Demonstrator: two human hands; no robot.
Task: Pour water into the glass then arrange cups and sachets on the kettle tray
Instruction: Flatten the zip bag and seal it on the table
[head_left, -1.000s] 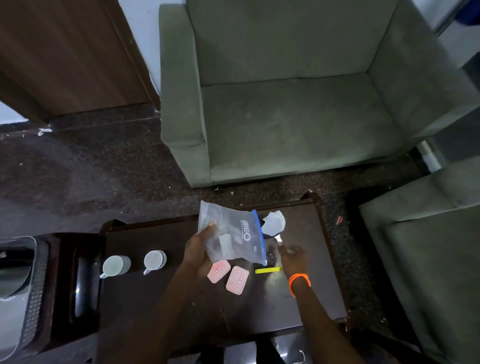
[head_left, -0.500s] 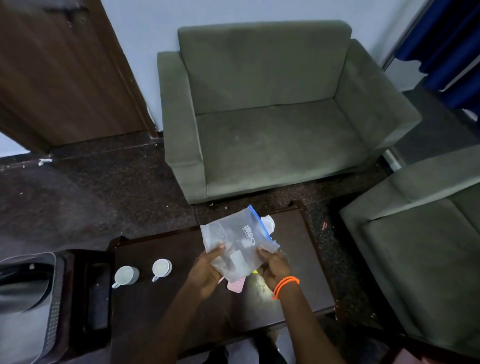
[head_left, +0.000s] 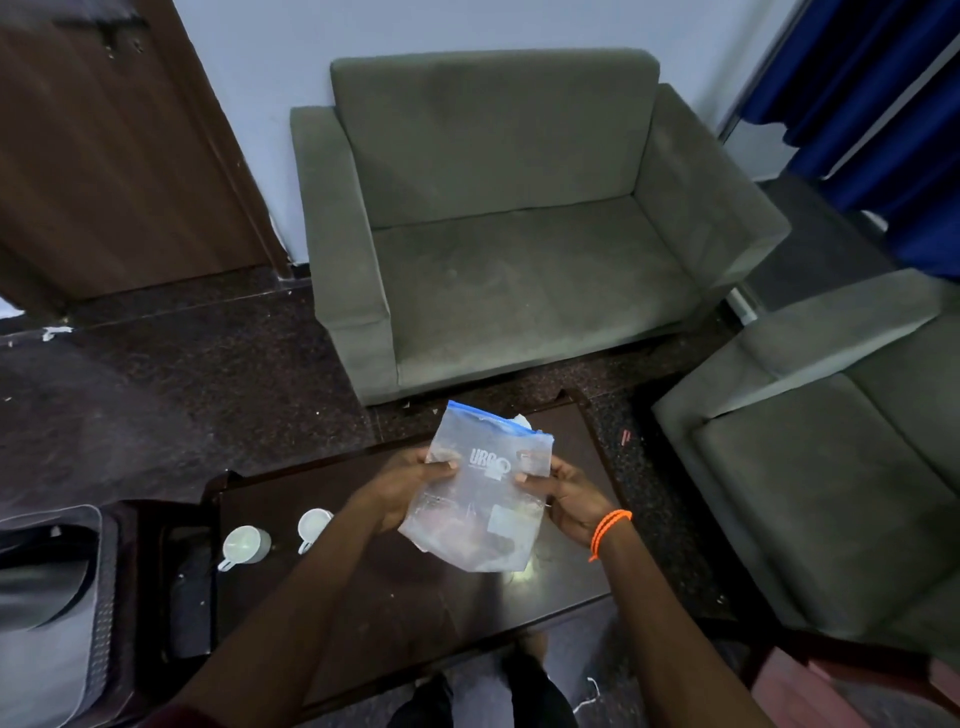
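Sachet step: clear zip-top plastic bag with blue seal (head_left: 485, 499) gripped by left hand (head_left: 410, 486) and right hand (head_left: 569, 499) above dark wooden surface (head_left: 363, 613). Next: open seal (contents blurry), two white ceramic cups (head_left: 278, 538) waiting left.

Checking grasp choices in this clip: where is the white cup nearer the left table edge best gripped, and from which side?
Take that white cup by its handle, which sticks out at its lower left toward the person, so come from the near-left side. It looks to be lying tipped on the dark table, with clear space around the handle; the second cup sits apart to its right. Both hands currently hold the zip bag.
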